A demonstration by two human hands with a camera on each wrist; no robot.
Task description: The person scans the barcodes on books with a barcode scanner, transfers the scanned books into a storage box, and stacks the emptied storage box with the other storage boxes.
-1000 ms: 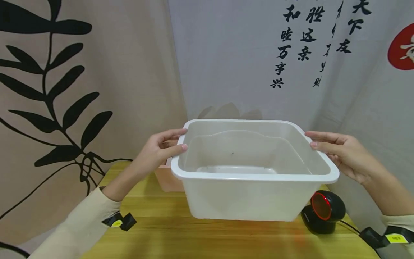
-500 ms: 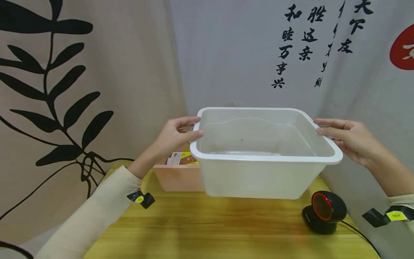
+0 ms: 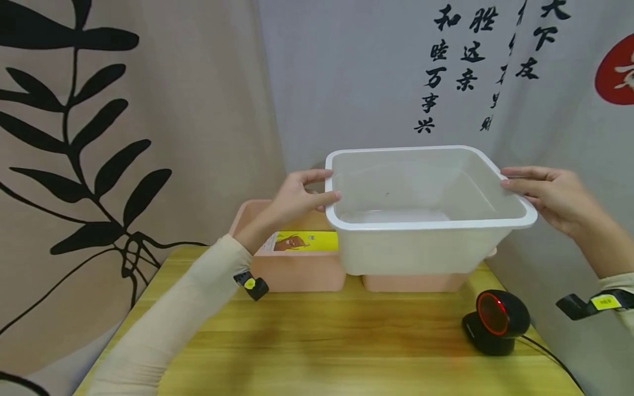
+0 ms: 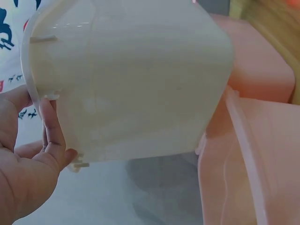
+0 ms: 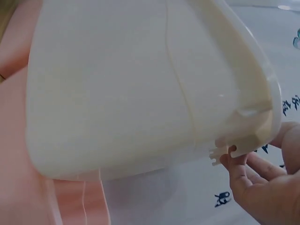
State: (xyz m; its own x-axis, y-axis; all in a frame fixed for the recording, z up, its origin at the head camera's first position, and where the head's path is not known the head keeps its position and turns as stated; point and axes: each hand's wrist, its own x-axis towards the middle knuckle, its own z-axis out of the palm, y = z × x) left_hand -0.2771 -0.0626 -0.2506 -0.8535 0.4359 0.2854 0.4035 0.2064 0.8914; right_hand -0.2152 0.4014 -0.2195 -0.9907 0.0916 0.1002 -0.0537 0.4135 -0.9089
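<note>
A white plastic storage bin [image 3: 411,247] is held up off the table, its open top tilted toward the head camera; its inside looks bare. My left hand [image 3: 302,195] grips the rim at its left end, thumb over the edge and fingers beneath. At the opposite end my right hand [image 3: 557,198] pinches the rim the same way. Behind and below stand two pink bins: the left pink bin [image 3: 297,272] contains a yellow package [image 3: 312,241], while the right pink bin [image 3: 416,283] is mostly hidden by the white one. Both wrist views show the white bin's outer wall [image 4: 140,89] close up.
A black round device with a red ring [image 3: 500,322] stands at the right of the wooden table [image 3: 346,341], its cable running off the right edge. Behind the table hang a curtain with a plant print [image 3: 213,110] and a cloth with writing [image 3: 346,82].
Both hands have raised the white bin and carried it back and to the right. The left pink bin with its yellow package and part of the right pink bin have come into view.
</note>
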